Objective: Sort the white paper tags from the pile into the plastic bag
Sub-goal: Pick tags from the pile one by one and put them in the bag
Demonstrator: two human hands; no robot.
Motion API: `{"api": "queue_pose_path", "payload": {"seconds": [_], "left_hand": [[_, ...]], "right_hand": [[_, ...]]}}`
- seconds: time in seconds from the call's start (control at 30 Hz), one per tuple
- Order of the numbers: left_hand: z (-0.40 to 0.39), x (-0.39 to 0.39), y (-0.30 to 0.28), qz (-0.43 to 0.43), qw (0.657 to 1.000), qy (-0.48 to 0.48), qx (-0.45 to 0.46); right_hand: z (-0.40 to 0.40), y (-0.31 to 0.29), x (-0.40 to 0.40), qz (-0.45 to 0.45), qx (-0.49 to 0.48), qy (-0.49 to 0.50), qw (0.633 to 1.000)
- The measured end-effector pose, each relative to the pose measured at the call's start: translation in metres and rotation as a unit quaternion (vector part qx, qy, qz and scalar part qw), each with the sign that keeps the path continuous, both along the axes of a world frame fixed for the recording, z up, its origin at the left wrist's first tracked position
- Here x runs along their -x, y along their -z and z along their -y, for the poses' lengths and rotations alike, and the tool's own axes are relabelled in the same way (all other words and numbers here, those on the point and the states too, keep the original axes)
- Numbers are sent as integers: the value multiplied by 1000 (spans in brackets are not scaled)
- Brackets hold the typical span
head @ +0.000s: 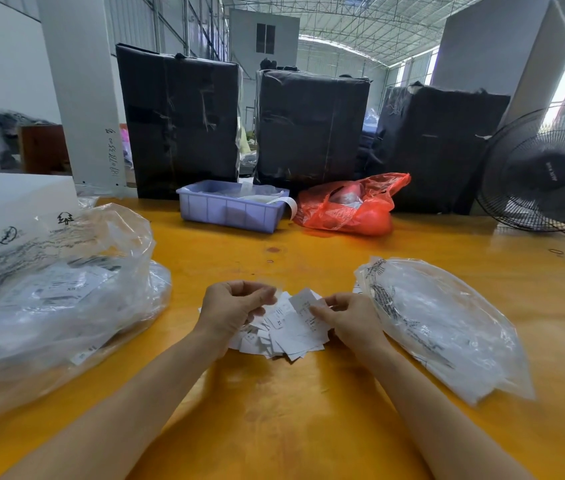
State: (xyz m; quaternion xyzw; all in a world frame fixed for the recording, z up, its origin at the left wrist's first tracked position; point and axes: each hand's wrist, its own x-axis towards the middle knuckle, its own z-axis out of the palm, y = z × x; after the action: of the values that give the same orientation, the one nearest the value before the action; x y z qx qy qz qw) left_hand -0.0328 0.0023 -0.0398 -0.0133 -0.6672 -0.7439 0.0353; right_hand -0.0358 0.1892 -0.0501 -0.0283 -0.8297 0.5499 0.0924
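Tag [279, 322] marked "XL" in pile [284, 336]

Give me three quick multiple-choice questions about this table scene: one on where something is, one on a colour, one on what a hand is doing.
1. Where does the pile of white tags lie?
A. Between the two hands
B. Inside the tray
C. Under the fan

2. What colour is the crumpled bag beside the lilac tray?
A. Green
B. Red
C. Black

3. What is the right hand doing?
A. Resting flat on the table
B. Lifting the fan
C. Pinching a white tag

Answers:
1 A: the tags are heaped on the yellow table between the left hand and the right.
2 B: the bag is bright red.
3 C: its fingertips grip a tag raised above the pile.
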Motion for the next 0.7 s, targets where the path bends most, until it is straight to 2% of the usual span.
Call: {"api": "queue_pose_path", "payload": {"seconds": [0.27,0.37,0.43,0.47,0.5,0.53,0.6,0.7], "left_hand": [[0,1,1,3,1000,8,-17],[-1,0,0,3,1000,14,-21],[-2,-1,0,3,999,17,-27],[-2,-1,0,2,999,18,-29],[-2,-1,0,2,999,19,-28],[-2,-1,0,1,999,20,-26],[-2,-2,0,2,999,28,-21],[-2,-3,0,1,999,48,-15]], "right_hand": [[-3,-3,0,1,-14,-18,1000],[-4,-2,0,-10,-130,-27,991],[-5,0,1,-39,-244,-15,969],[-4,0,1,-51,-267,-7,962],[-4,-1,1,-55,-252,-2,966],[-5,-3,0,-48,-188,-7,981],[-6,-8,0,-16,-9,-30,999],[-3,-12,-3,28,174,-49,983]]}}
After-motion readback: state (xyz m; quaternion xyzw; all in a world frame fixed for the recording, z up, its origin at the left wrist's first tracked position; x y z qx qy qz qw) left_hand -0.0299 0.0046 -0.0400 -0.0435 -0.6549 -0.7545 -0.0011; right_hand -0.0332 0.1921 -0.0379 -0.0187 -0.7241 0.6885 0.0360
